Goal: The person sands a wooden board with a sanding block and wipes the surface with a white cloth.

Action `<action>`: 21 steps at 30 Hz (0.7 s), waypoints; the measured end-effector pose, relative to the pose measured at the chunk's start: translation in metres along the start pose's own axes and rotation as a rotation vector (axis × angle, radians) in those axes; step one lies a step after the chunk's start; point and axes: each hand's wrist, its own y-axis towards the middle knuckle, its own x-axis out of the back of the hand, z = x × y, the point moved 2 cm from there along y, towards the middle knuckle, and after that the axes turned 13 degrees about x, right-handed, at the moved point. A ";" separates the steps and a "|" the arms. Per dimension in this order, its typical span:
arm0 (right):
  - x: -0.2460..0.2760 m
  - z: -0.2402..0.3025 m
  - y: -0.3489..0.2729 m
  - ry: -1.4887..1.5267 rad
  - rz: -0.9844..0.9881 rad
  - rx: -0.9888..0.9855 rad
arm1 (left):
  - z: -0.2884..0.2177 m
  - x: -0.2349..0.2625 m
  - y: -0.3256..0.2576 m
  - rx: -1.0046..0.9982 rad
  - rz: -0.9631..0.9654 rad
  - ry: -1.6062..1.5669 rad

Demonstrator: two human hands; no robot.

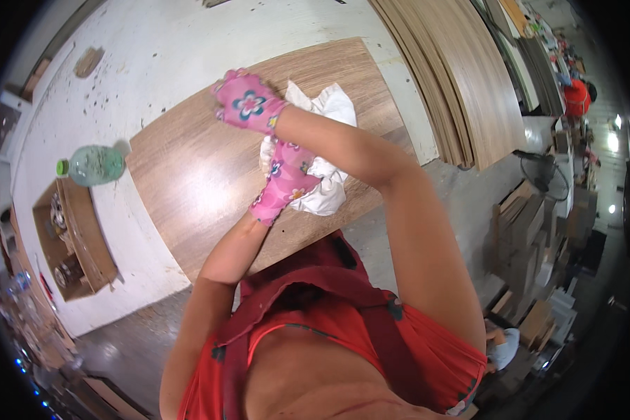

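Both of my hands wear pink flowered gloves. My left hand point(287, 175) presses on a crumpled white cloth point(327, 192) lying on a wood-grain board point(196, 182). Its fingers bunch into the cloth and are partly hidden under my right forearm. Crossing over it, my right hand point(248, 103) is at the far-left side of the cloth, over the board. Those fingers curl downward, closed, and whatever may be in them is hidden. The board lies flat on a white, stained table point(147, 238), its near edge close to my dark red apron.
A clear bottle with a green cap point(94, 166) lies left of the board. Nearer stands an open cardboard box point(94, 245) with small items inside. Stacked wood-grain panels point(462, 77) rise at the right. A person point(502, 346) is low at the right, near piled boards.
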 end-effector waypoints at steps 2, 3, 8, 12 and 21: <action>0.001 -0.025 -0.009 0.059 0.024 -0.042 | -0.007 0.009 0.006 -0.032 0.033 0.119; -0.001 -0.044 -0.016 0.092 0.042 -0.057 | -0.016 0.016 0.007 -0.066 0.036 0.178; 0.040 -0.182 -0.112 -0.163 -0.202 -0.429 | -0.020 0.014 0.010 -0.121 0.017 0.238; 0.049 -0.252 -0.157 -0.043 -0.268 -0.663 | -0.026 0.015 0.011 -0.114 0.004 0.279; 0.035 -0.222 -0.149 0.193 -0.361 -0.722 | -0.032 0.019 0.011 -0.120 -0.002 0.329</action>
